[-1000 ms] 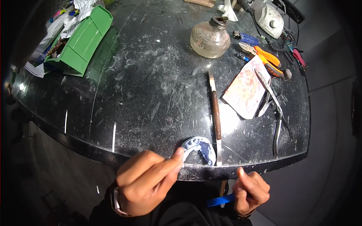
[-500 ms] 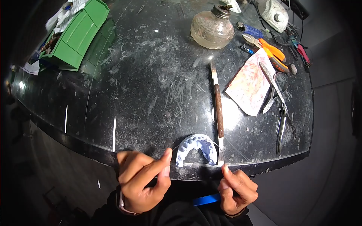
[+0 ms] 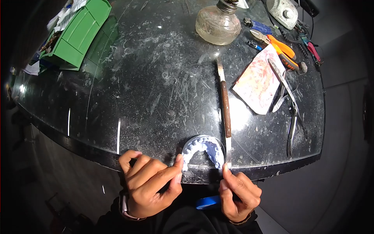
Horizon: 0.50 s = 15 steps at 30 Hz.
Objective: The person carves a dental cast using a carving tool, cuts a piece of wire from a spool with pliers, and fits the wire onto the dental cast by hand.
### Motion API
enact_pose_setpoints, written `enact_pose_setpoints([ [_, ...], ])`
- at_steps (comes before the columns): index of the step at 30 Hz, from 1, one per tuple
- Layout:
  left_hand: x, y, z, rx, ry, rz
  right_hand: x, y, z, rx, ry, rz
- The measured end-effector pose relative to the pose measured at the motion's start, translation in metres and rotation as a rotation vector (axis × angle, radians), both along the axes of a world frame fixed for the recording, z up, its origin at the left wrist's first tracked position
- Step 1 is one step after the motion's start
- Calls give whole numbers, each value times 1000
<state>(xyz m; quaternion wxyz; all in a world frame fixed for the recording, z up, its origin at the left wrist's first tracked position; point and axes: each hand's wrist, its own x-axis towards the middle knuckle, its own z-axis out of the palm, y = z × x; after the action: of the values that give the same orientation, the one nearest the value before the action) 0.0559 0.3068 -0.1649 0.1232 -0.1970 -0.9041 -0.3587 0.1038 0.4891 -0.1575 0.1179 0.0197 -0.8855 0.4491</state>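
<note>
A pale blue dental cast (image 3: 215,151) in a horseshoe shape lies at the table's front edge, its row of teeth showing. A thin curved wire (image 3: 224,153) bows around the outer side of the cast. My left hand (image 3: 154,186) pinches one wire end between thumb and index finger, at the cast's left side. At its right side, my right hand (image 3: 240,195) grips the other end the same way. The wire's tips are hidden in my fingers. Just right of the cast lies a wax knife (image 3: 226,111) with a brown handle.
On the black table (image 3: 148,93) stand a glass spirit lamp (image 3: 218,25) and a green bin (image 3: 80,37). To the right are a stained pink-white sheet (image 3: 257,84), orange-handled cutters (image 3: 282,48) and metal pliers (image 3: 291,132). A blue band-like object (image 3: 207,202) shows near my lap.
Both hands have moved inward, closer to the cast's sides, drawing the wire nearer to its outer curve. The view has shifted slightly, so the table's things sit a little higher.
</note>
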Motion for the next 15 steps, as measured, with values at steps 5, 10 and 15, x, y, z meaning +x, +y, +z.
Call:
enact_pose_setpoints([
  [5,1,-1,-1,10,3,3,2,5,-4,0,0,40],
  [10,3,-3,-3,135,29,35,1,5,-12,-41,146,4],
  [15,0,-28,-3,364,98,104,10,22,-5,-186,79,73],
])
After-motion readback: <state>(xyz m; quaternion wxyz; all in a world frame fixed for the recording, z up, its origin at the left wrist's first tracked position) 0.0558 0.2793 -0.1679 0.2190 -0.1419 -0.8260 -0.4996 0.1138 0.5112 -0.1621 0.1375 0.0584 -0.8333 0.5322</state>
